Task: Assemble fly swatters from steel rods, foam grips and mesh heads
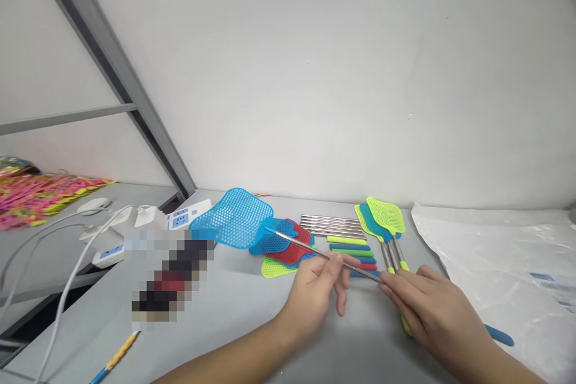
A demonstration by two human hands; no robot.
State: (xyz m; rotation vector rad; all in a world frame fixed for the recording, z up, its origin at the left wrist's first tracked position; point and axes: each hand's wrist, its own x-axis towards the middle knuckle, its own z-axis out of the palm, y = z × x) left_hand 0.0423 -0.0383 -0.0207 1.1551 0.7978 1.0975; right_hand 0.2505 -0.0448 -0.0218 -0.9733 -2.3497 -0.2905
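A fly swatter with a blue mesh head (pixel 238 216) and thin metal rod (pixel 299 243) is held slantwise above the table. My left hand (pixel 315 288) pinches the rod near its middle, thumb on top. Around the rod's lower end my right hand (pixel 436 306) is closed. A blue handle (pixel 499 336) sticks out beyond it, in line with the rod; the part between is hidden by the fingers. Under the rod lie loose swatter heads in blue, red (pixel 294 250) and yellow-green (pixel 275 268). Several coloured handles (pixel 351 253) lie just behind my left fingers.
Several metal rods (pixel 333 227) lie side by side near the wall. Joined swatters with green and blue heads (pixel 384 216) rest at the right, next to a plastic bag (pixel 504 258). At the left are a power strip (pixel 182 218), white cables (pixel 67 288) and a pixelated patch.
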